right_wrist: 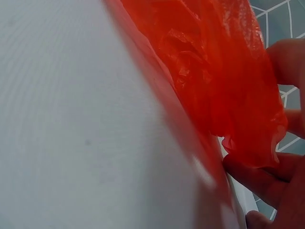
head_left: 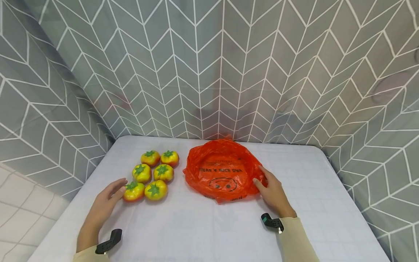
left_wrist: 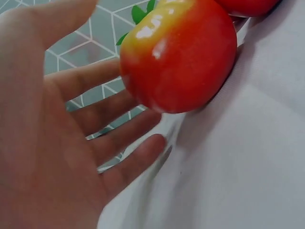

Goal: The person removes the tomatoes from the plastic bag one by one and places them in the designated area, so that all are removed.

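Several yellow-and-red tomatoes with green star-shaped tops stand in two columns on the left of the table. My left hand is beside the nearest left tomato, its fingers loosely extended. In the left wrist view the fingers spread around the far side of this tomato, with the thumb held off it. A red plastic bag with black print lies with its mouth spread wide, right of the tomatoes. At its right edge my right hand holds the bag's rim between thumb and fingers; the right wrist view shows the thin film there.
A white cloth covers the table. Behind it and at both sides hangs a grey curtain with white zigzag lines. Each wrist wears a black strap mount. Pale floor tiles show at the left.
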`<state>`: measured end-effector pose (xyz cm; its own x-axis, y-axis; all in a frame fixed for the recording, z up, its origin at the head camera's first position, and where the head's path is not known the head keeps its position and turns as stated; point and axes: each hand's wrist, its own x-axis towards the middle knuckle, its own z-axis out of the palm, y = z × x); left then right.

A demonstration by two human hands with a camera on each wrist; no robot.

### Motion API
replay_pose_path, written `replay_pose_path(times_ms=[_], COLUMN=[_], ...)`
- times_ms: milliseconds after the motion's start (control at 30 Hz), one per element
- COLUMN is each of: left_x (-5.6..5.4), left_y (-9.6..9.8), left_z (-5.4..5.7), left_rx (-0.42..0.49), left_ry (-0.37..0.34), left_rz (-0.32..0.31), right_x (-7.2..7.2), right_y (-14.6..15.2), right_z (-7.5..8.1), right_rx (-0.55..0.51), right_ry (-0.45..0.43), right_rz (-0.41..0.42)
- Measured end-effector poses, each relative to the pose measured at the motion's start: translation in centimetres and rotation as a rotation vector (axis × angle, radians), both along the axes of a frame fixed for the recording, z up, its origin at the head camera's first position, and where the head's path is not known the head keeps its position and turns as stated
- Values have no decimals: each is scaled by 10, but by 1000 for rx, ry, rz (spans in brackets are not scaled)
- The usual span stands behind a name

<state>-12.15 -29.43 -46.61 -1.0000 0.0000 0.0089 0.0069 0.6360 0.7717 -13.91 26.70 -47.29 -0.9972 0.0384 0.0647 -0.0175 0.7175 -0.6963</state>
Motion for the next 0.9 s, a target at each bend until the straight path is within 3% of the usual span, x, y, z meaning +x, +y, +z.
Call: replay_pose_path(times_ms=[167, 333, 467, 700, 900], left_x=[0, -7, -16, -32, -38], left_y=[6, 17, 27, 39, 46], left_z=[7, 16, 24, 34, 39], left_rx=[-11, -45, -98, -196, -281], left_ry=[59, 60, 35, 60, 123], left_rz=[78, 116, 68, -105, -108], right_x=[1, 3, 3, 9, 9], right_y=[1, 6, 13, 19, 21], right_z=[2, 3, 7, 12, 11], right_rx=[-21, -36, -66, -57, -30], right_ry=[16, 36, 47, 39, 53], right_rz=[3, -14, -45, -59, -44])
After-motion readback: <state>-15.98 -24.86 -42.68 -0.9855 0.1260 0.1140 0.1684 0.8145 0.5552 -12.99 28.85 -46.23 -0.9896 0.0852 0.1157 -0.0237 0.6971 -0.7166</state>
